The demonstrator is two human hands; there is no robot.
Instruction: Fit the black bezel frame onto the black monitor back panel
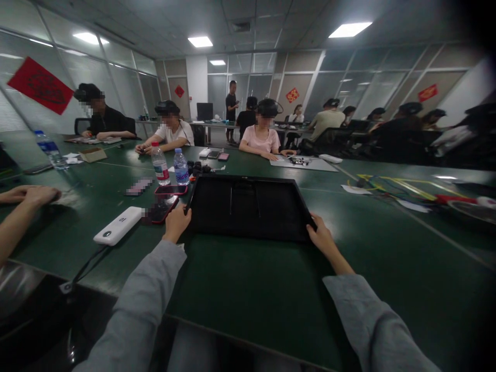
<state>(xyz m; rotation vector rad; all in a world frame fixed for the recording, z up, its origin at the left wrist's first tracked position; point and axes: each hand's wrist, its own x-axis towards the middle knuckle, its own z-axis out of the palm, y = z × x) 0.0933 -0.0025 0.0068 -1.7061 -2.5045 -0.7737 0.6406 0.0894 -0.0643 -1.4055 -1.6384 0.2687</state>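
A flat black monitor (248, 206) lies on the dark green table (248, 299) in front of me. My left hand (176, 222) grips its near left corner, fingers closed round the edge. My right hand (321, 235) holds the near right corner the same way. Both arms are in grey sleeves. The panel's face is dark, with two thin lines showing near its middle.
Left of the monitor lie a red phone (165, 206), a white power bank (118, 226) with a black cable, and two water bottles (170, 166). Another person's hand (31, 195) rests at the far left. Coloured wires (403, 188) lie at right. Several seated people work across the table.
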